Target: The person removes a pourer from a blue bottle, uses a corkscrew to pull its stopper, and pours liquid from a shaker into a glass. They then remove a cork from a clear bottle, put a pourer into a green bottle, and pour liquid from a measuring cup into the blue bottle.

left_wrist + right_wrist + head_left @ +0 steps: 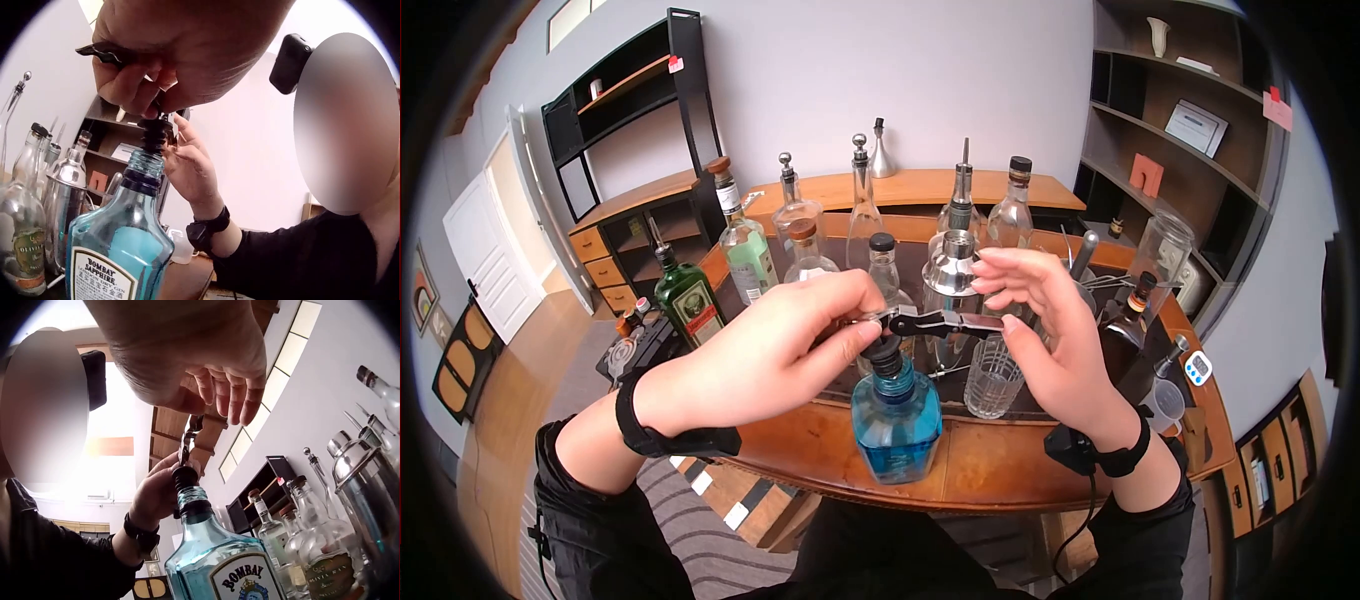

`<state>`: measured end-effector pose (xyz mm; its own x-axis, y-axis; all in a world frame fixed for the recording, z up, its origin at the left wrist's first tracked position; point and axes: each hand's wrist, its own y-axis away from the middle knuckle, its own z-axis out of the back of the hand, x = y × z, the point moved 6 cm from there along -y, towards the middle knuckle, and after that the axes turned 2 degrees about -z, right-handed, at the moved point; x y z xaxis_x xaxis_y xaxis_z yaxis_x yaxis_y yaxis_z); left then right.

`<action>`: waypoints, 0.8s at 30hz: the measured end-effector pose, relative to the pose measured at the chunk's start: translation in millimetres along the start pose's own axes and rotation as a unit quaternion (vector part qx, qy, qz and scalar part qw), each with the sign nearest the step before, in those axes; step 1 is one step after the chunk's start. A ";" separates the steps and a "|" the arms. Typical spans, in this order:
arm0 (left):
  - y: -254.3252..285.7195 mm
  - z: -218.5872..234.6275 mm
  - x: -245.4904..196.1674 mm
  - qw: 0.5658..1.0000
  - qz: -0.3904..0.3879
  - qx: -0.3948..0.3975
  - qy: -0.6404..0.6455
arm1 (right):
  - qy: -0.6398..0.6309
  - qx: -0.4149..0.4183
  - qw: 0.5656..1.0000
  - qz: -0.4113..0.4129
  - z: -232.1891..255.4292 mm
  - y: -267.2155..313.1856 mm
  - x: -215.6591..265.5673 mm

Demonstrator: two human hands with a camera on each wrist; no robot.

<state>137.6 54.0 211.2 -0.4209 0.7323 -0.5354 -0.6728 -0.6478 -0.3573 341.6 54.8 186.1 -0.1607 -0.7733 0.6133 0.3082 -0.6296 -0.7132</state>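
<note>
A blue glass gin bottle (895,425) stands upright at the table's front edge. Its black ribbed stopper (154,133) sits in the neck, with several ribs showing above the glass rim. Just over the stopper, my left hand (765,335) pinches a black and silver folding waiter's corkscrew (920,323) between thumb and fingers. The corkscrew extends sideways toward my right hand (1050,335). That hand has its fingers loosely bent and apart, with the thumb tip close to the corkscrew's far end. In the right wrist view, its fingers (234,397) hang above the tool and grip nothing.
Behind the gin bottle stand a metal cocktail shaker (952,270), a cut-glass tumbler (994,378) and several clear bottles. A green bottle (690,300) is at left. A dark bottle (1128,320) and a plastic measuring jug (1165,402) are at right.
</note>
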 end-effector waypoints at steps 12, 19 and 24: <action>-5.1 -20.7 -10.6 0.991 -0.065 0.044 -0.109 | 0.135 0.038 0.985 0.096 -3.9 3.1 13.4; -5.0 -13.9 -10.8 0.990 -0.043 0.074 -0.108 | 0.180 0.050 0.970 0.156 -15.6 5.8 25.7; -4.0 13.3 5.3 0.995 0.026 0.083 0.054 | 0.219 0.085 0.952 0.198 -16.6 18.0 41.7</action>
<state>129.9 63.2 219.9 -0.3964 0.6658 -0.6322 -0.7467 -0.6344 -0.1999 324.9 10.0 193.2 -0.3637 -0.9280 0.0812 0.5671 -0.2897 -0.7710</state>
